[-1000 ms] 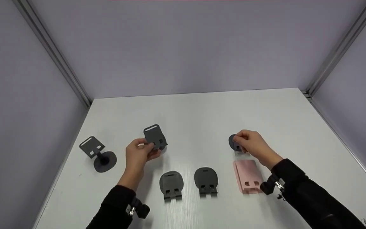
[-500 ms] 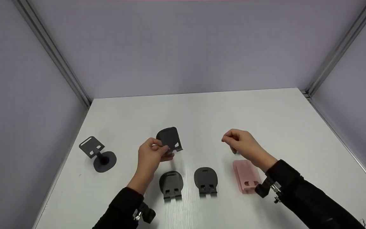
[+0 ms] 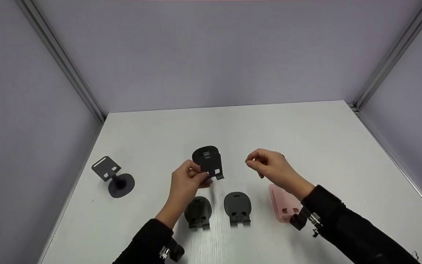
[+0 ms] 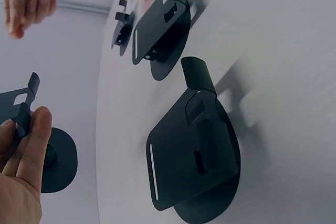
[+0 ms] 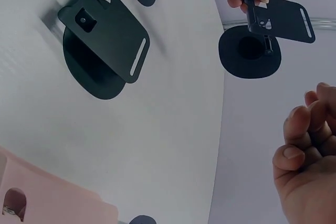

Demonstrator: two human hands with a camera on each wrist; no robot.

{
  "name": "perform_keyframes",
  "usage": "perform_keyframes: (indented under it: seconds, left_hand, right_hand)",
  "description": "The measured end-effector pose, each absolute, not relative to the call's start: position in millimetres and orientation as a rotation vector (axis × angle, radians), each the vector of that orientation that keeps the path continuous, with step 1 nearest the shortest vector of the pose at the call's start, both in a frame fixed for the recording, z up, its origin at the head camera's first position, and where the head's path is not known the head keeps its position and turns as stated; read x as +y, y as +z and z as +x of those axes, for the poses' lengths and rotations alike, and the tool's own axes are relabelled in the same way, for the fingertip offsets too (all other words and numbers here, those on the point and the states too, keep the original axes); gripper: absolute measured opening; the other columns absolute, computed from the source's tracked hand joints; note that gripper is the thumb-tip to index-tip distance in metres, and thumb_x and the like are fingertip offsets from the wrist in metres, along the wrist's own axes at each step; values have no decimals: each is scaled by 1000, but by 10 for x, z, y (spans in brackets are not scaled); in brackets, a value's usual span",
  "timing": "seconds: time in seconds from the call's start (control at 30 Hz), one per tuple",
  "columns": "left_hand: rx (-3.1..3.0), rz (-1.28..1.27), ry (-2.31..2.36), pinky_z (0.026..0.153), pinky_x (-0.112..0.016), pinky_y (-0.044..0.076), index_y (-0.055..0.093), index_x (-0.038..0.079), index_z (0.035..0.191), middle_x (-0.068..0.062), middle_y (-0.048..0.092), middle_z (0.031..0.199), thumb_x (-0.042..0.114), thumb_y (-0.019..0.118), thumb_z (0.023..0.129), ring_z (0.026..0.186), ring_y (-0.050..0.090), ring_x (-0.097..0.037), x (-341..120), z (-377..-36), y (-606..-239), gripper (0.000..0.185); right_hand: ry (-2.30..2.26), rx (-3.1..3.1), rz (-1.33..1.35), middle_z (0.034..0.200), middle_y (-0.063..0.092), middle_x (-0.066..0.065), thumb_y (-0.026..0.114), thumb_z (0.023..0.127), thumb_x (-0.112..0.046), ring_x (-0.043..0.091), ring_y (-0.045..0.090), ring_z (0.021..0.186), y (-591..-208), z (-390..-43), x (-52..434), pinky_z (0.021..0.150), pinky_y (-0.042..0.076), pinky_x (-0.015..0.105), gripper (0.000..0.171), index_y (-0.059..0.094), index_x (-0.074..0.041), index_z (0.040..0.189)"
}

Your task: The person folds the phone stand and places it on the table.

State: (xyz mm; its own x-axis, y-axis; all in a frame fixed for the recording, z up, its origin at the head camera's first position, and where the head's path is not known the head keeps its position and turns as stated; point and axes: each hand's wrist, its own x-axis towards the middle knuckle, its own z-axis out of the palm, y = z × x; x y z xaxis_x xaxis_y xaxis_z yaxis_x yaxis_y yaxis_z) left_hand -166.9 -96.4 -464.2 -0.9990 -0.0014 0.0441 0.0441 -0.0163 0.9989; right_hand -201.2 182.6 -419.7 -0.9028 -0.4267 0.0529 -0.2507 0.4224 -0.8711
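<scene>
My left hand (image 3: 187, 181) pinches the lower edge of a dark grey folding phone stand (image 3: 211, 161), raised over the table. In the right wrist view its slotted plate (image 5: 289, 19) and round base (image 5: 249, 59) show, swung apart. Right of it hovers my right hand (image 3: 269, 165), thumb near the forefinger and the fingers loosely bent with nothing in them; the right wrist view shows that hand (image 5: 310, 145) from the palm side. Below, two folded dark phone stands (image 3: 198, 212) (image 3: 237, 207) lie side by side. A pink phone stand (image 3: 284, 205) lies under the right forearm, partly covered.
An unfolded dark phone stand (image 3: 119, 183) stands at the table's left. Another small dark stand (image 4: 123, 27) sits beyond the pink one, hidden behind my right hand in the head view. Grey panels (image 3: 218, 55) wall in the white table (image 3: 152, 132).
My left hand has carried the phone stand rightward and turned it, so its round base now shows above the plate. My right hand has moved left, away from the small dark stand.
</scene>
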Motion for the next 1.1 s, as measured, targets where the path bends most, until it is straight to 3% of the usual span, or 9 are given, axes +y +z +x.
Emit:
perform_keyframes:
  seconds: [0.27, 0.5, 0.67, 1.1]
  left_hand:
    - [-2282, -215, -2067, 71, -35, 64, 55, -5, 93, -24, 75, 91, -10, 68, 92, 82, 77, -34, -891, -1611, -4646, 15]
    - [-2294, -337, -1968, 69, -32, 64, 56, -3, 90, -22, 76, 89, -9, 70, 91, 80, 77, -32, -815, -1572, -4665, 15]
    - [-2270, -388, -1964, 71, -31, 64, 55, -3, 89, -26, 75, 90, -10, 69, 91, 80, 77, -30, -781, -1554, -4697, 16]
    - [-2271, -450, -1900, 72, -29, 63, 56, 0, 86, -19, 76, 86, -8, 69, 92, 81, 77, -26, -736, -1501, -4722, 17]
  right_hand:
    - [-1461, 2514, -724, 72, 57, 5, 67, 101, -23, 21, 54, 65, -4172, -1964, 1690, 58, 42, 23, 17, 70, -12, 114]
    - [-1438, 2551, -835, 68, 57, 1, 70, 99, -24, 9, 50, 58, -4157, -1922, 1604, 56, 42, 22, 20, 72, -14, 117]
    - [-1468, 2546, -881, 68, 56, -2, 71, 98, -22, 8, 50, 59, -4165, -1895, 1567, 55, 41, 22, 20, 72, -14, 117]
    - [-1533, 2581, -1034, 75, 64, -1, 72, 97, -19, 5, 51, 58, -4213, -1865, 1523, 50, 41, 20, 12, 75, -12, 106]
